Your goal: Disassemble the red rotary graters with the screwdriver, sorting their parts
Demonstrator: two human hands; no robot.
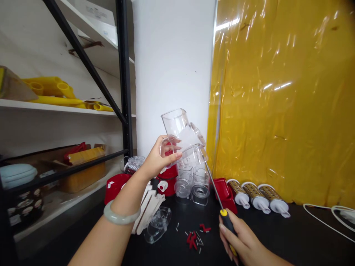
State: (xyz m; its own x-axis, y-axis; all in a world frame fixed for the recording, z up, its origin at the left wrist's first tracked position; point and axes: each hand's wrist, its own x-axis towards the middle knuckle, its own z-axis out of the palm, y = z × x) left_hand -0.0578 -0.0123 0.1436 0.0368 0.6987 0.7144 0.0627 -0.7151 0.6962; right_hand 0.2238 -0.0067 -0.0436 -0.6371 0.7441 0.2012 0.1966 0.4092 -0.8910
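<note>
My left hand (162, 157) is closed on a clear plastic housing (177, 123), holding it tilted above the table. The housing has a wide open mouth at the top and a side part below. In my right hand (240, 234) is a screwdriver (227, 221) with a black and yellow handle. Its long metal shaft slants up and left, and the tip meets the right side of the clear housing; whether it sits in a hole cannot be made out. Small red plastic parts (192, 240) and several thin metal pins lie on the black table (163, 255) below.
Behind my hands stand more clear plastic parts (200, 190) and red bases (168, 181). White pieces (148, 208) and a clear cover (158, 224) lie beside my left forearm. Metal grater drums (253, 194) rest at the right, near a white cable (330, 221). A shelf rack (126, 74) borders the left.
</note>
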